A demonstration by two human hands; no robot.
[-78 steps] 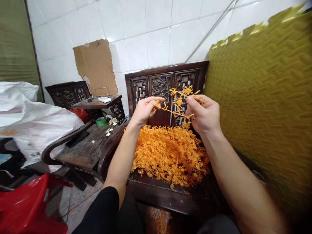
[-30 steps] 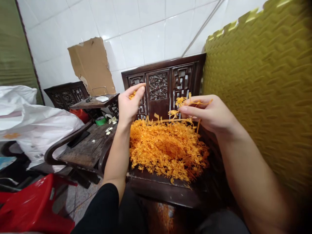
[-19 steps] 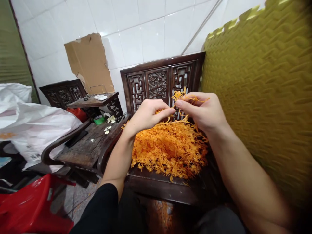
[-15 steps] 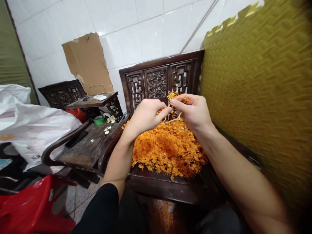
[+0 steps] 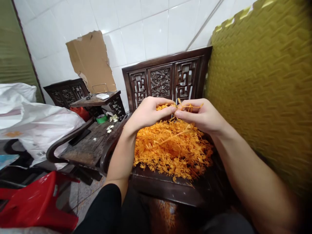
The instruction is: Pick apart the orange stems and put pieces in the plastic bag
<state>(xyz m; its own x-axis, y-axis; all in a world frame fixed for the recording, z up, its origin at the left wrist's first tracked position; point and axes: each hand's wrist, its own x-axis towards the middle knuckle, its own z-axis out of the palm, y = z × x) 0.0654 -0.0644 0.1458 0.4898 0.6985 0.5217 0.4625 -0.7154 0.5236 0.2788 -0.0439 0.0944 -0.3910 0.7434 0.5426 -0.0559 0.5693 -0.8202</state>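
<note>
Both of my hands are raised over a heap of orange plastic flower sprigs (image 5: pixel 168 159) on a dark wooden chair seat (image 5: pixel 168 191). My left hand (image 5: pixel 148 113) pinches orange sprigs between thumb and fingers; some show within its curl. Fingertip to fingertip with it, my right hand (image 5: pixel 202 117) is closed on a thin orange sprig (image 5: pixel 192 106), whose stems stick out past the fingers. Exactly where the pieces meet is hidden by the fingertips. Below the hands, a longer orange stem (image 5: pixel 170 139) appears blurred over the heap.
Behind stands the carved chair back (image 5: pixel 161 81). A yellow foam mat (image 5: pixel 258 91) rises on the right. To the left are another wooden chair with green tape (image 5: pixel 101 119) and white flower pieces (image 5: pixel 113 118), a cardboard sheet (image 5: pixel 92 61), white bags (image 5: pixel 48 120) and a red stool (image 5: pixel 36 201).
My hands have drawn together and dropped slightly. The orange flower head that stood above the fingertips is now lower, among the fingers. A long stem now shows blurred above the heap.
</note>
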